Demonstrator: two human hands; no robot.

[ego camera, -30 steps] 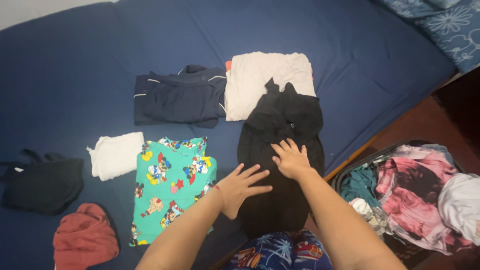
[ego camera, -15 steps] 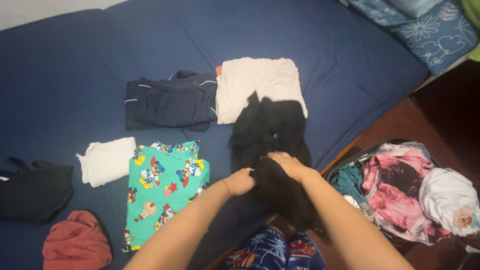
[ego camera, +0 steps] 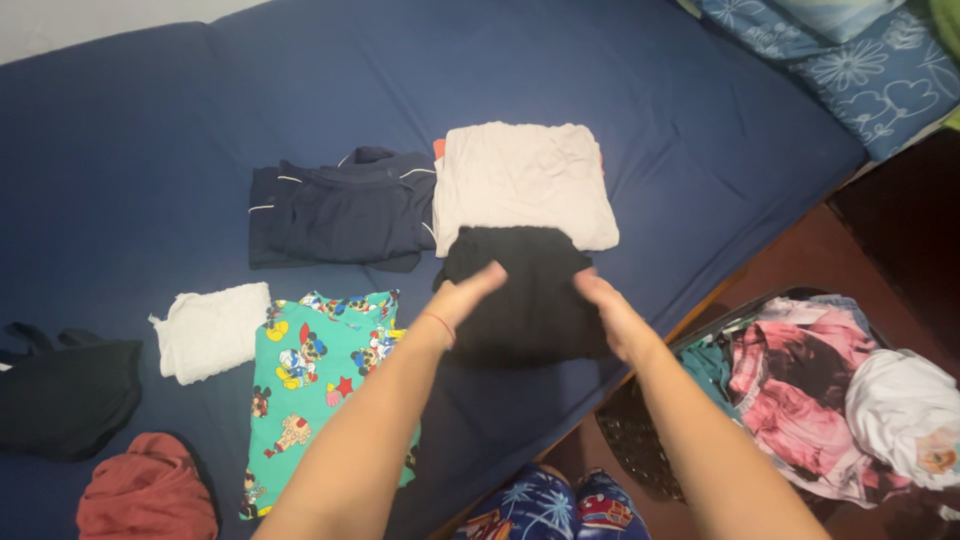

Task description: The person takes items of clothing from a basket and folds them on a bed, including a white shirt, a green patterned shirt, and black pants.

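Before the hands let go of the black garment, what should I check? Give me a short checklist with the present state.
1. Black garment folded into a compact block: ok.
2. Left hand and right hand at its two sides: ok.
3. It lies fully on the bed, not over the edge: ok.
4. It is apart from the cream garment: not ok, they touch or overlap.
5. Fingers free of the folds: cannot tell.

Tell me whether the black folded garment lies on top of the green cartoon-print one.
No. The black garment lies on the blue bed, right of the green garment.
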